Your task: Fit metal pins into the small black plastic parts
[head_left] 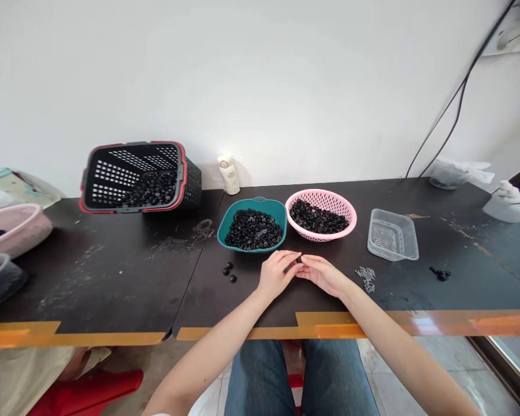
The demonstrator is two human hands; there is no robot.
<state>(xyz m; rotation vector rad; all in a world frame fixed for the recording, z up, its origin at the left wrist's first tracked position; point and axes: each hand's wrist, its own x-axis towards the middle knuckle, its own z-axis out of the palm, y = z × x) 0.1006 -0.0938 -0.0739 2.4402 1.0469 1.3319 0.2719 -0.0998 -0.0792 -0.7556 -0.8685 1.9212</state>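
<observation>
My left hand [275, 273] and my right hand [325, 275] meet above the table's front part, fingertips pinched on one small black round piece [299, 259] between them. Its details are mostly covered by the fingers. Just beyond my left hand stands a teal basin [222, 234] filled with black ring-like discs [253, 229]. A pink perforated basket [352, 222] behind my right hand contains small black parts [316, 218]. Several loose black round pieces [233, 278] lie left of my left hand. Small silvery pins [367, 277] are heaped to the right of my right hand.
A clear plastic container [392, 254] with some pins stands right; a small black pile [440, 273] lies beyond it. At the back are a dark basket [193, 184] with black parts and a white bottle [229, 176]. Orange tape [260, 333] lines the table's front edge.
</observation>
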